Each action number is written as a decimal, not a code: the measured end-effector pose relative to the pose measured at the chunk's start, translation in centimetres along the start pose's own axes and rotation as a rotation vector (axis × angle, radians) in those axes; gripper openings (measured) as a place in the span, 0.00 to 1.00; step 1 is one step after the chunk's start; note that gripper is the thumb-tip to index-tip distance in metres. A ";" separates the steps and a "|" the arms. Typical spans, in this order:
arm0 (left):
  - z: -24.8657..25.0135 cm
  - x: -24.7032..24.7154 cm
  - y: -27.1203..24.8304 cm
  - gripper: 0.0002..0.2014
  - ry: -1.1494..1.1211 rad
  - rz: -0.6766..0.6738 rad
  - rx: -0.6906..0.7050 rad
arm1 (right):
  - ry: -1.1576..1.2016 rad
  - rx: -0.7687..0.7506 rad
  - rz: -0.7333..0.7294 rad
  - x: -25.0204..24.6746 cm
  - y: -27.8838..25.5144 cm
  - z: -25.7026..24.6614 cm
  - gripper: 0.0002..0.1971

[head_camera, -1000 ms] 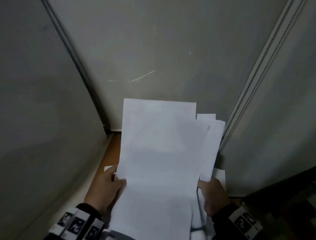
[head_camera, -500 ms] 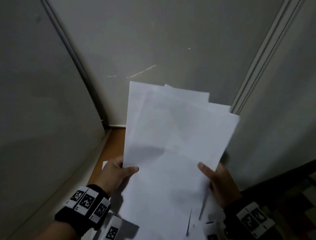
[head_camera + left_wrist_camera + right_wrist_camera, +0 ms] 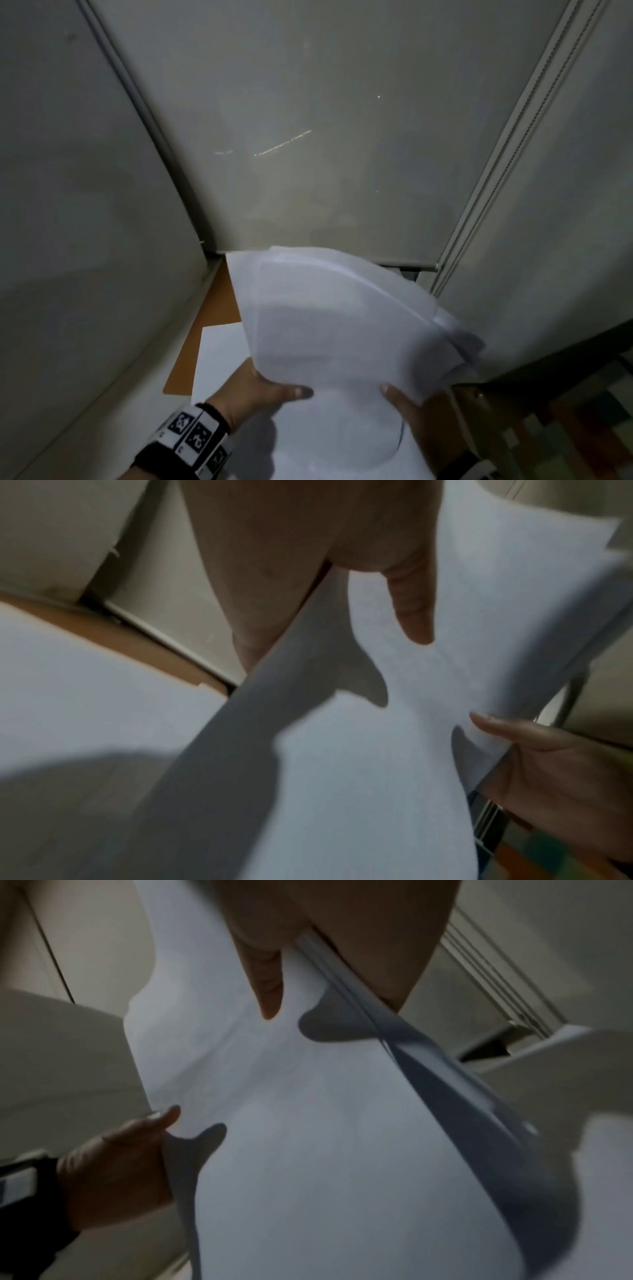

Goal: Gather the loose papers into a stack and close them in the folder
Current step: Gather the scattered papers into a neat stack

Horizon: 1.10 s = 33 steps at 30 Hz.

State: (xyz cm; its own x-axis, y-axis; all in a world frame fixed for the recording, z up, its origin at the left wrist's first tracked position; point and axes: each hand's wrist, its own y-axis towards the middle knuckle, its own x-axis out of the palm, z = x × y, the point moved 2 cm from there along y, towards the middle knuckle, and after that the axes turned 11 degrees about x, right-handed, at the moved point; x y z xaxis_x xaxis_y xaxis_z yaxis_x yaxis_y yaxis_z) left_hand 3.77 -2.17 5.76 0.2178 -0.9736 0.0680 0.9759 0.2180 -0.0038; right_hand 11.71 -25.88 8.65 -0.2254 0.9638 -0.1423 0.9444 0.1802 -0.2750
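Currently the bundle of loose white paper sheets [image 3: 329, 329] is up off the surface, in front of me and drooping over to the far right, its far edges fanned and uneven. My left hand [image 3: 260, 390] pinches the near left edge, thumb on top and fingers underneath, and my right hand [image 3: 416, 416] pinches the near right edge the same way; I judge I hold both sides so I can square the sheets into one stack before laying them down. Below and to the left lies the open brown card folder [image 3: 219, 308], flat, with one more white sheet [image 3: 219, 356] resting on it, so the gathered stack likely belongs there next. The folder sits on a pale narrow ledge [image 3: 113, 394] hemmed by grey wall panels [image 3: 308, 120] on the left, far side and right. At the near right, a patterned floor [image 3: 582, 428] shows dimly.
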 end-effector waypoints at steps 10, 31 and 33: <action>1.9 0.1 0.6 0.38 -0.001 0.048 0.169 | 0.025 0.030 0.050 0.2 -1.5 -2.4 0.17; -5.6 9.1 1.0 0.44 1.023 -0.178 -0.339 | 0.081 0.008 0.511 -6.7 7.0 -1.3 0.16; -6.8 10.0 0.9 0.50 1.064 -0.170 -0.394 | 0.097 0.012 0.512 -7.0 6.9 -1.2 0.18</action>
State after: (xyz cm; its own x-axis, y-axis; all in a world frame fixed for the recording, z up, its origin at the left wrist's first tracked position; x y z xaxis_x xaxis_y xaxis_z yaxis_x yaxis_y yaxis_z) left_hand 6.92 -12.17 -0.32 -0.2009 -0.5929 -0.7798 0.8886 0.2248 -0.3998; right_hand 20.12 -31.17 8.85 0.2884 0.9418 -0.1731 0.9250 -0.3207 -0.2038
